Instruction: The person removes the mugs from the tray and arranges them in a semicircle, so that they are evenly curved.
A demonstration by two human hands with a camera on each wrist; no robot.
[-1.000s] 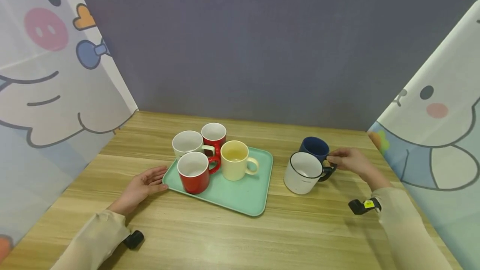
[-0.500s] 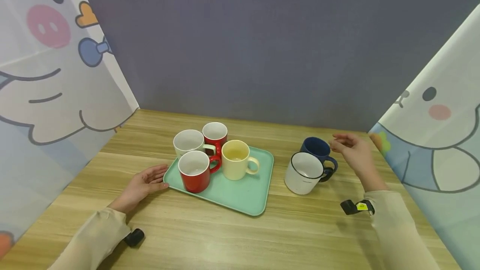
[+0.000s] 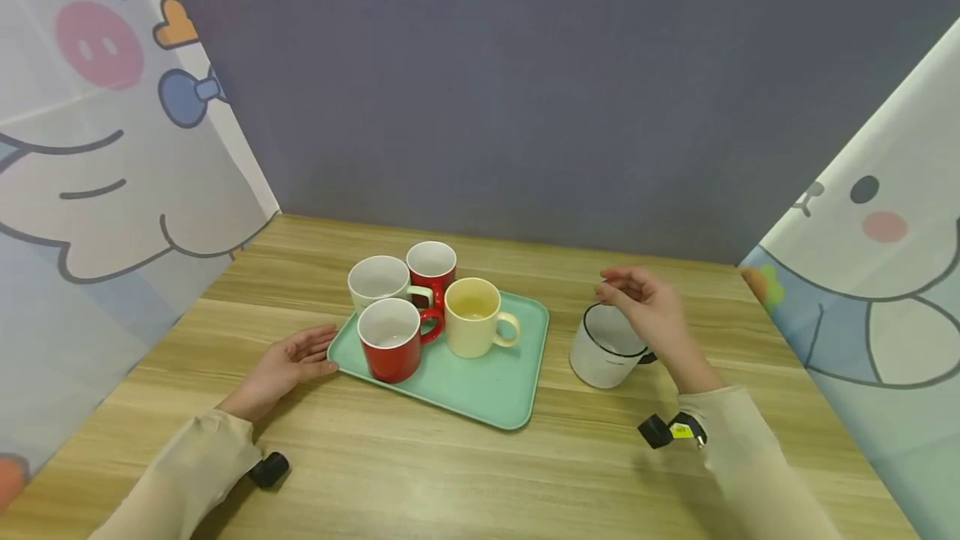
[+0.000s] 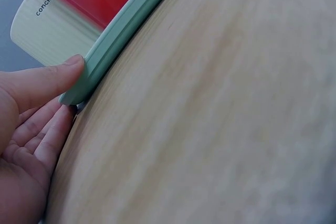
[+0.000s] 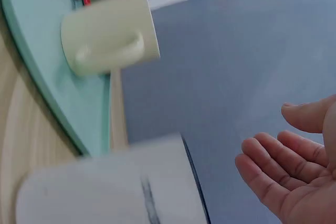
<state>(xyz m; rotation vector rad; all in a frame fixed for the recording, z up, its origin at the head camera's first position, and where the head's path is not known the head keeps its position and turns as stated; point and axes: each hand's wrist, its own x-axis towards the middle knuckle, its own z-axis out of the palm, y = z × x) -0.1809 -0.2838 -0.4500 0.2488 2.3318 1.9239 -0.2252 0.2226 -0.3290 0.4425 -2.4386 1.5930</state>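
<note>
My left hand (image 3: pixel 288 363) holds the left corner of a mint-green tray (image 3: pixel 487 386), thumb on the rim and fingertips beneath it in the left wrist view. On the tray are a red mug (image 3: pixel 392 354), a pale yellow mug (image 3: pixel 468 336), a cream mug (image 3: pixel 369 298) and, behind, another red mug (image 3: pixel 422 280). Right of the tray stands a white mug (image 3: pixel 596 362) with a black rim. Above its back rim hovers my right hand (image 3: pixel 656 315), fingers loosely bent and holding nothing in the right wrist view. The dark blue mug behind it is hidden by that hand.
The wooden table (image 3: pixel 420 473) meets a grey panel (image 3: pixel 480 107) at the back. Cartoon-printed panels stand at both sides, the right panel (image 3: pixel 870 298) beyond my right arm. Mug handles on the tray point right.
My right hand has let go of the blue mug's handle, lifted, and moved left over the white mug. The left hand stays at the tray's corner.
</note>
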